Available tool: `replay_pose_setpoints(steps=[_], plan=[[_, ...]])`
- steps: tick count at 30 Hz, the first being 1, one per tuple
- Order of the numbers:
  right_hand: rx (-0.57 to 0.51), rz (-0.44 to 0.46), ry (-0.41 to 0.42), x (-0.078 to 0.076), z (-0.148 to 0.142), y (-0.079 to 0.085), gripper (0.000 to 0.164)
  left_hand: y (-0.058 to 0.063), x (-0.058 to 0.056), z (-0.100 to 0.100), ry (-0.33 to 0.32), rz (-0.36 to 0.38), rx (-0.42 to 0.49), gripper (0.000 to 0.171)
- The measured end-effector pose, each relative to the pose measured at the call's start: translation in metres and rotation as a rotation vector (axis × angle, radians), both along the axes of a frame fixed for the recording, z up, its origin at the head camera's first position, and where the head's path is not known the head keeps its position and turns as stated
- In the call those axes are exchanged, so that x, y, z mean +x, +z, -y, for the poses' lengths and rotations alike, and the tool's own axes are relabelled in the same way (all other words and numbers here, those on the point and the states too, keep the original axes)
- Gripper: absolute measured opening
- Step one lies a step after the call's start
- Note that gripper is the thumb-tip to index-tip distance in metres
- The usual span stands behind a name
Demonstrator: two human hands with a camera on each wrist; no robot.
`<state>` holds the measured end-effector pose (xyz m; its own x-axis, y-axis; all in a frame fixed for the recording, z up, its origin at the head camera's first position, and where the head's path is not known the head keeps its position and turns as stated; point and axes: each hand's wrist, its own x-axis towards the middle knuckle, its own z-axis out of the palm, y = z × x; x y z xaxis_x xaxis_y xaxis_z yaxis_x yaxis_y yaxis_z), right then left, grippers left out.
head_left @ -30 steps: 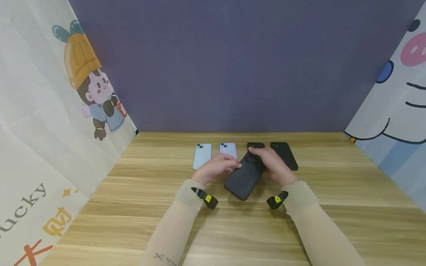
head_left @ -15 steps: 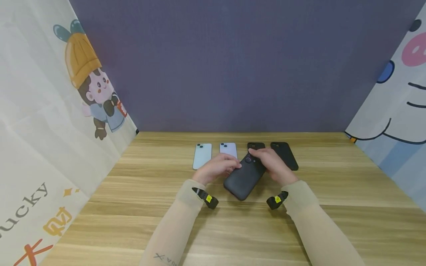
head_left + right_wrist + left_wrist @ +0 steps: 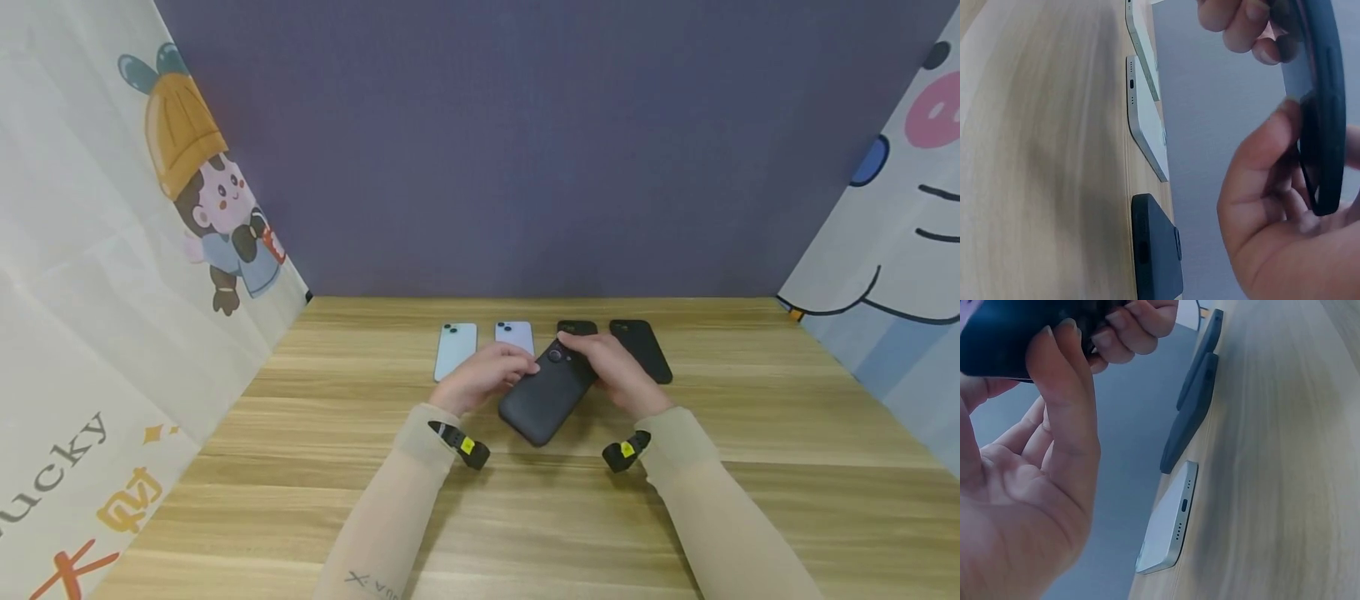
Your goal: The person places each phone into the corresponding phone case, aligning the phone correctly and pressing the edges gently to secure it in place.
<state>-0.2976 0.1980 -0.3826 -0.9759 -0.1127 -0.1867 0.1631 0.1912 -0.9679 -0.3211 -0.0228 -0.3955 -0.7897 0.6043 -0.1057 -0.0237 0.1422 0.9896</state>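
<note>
Both hands hold a black phone case [image 3: 547, 396] tilted over the table, its back with a round camera ring facing up in the head view. My left hand [image 3: 487, 375] pinches its left long edge. At its camera end, my right hand [image 3: 615, 367] grips the top right corner, thumb on the back and fingers underneath. A dark glossy surface [image 3: 1309, 140] shows on the case's inner side in the right wrist view; I cannot tell how far it sits inside. Left fingertips [image 3: 1057, 347] press that underside in the left wrist view.
Behind the hands lie a pale green phone [image 3: 456, 352], a pale lilac phone [image 3: 514, 335], a black case-like piece [image 3: 576, 327] partly covered by the right hand, and another black one [image 3: 643, 352]. A dark blue-grey panel [image 3: 480, 167] stands at the table's back edge.
The black phone case has turned slightly and its lower end has shifted a little left and up. The left fingers move with it; the right hand stays nearly still.
</note>
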Motion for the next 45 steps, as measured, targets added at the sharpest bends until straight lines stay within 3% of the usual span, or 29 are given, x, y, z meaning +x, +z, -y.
replay_pose_setpoints(steps=[11,18,24,33,45], plan=[[-0.101,-0.003,0.029,0.002,-0.003,0.002,0.042,-0.003,-0.005,0.002,0.027,0.091,0.067,0.023],[-0.207,0.033,-0.057,0.0,-0.011,0.005,0.044,-0.003,-0.005,0.002,0.0,0.118,0.116,0.023],[-0.314,0.03,-0.13,0.0,-0.017,0.006,0.029,-0.001,-0.005,0.008,-0.018,0.175,0.12,0.028],[-0.346,0.013,-0.204,0.001,-0.018,0.01,0.03,0.005,-0.005,0.015,0.001,0.224,0.151,0.019],[-0.379,0.034,-0.227,0.001,-0.016,0.009,0.034,0.001,-0.013,0.016,0.256,0.173,0.231,0.03]])
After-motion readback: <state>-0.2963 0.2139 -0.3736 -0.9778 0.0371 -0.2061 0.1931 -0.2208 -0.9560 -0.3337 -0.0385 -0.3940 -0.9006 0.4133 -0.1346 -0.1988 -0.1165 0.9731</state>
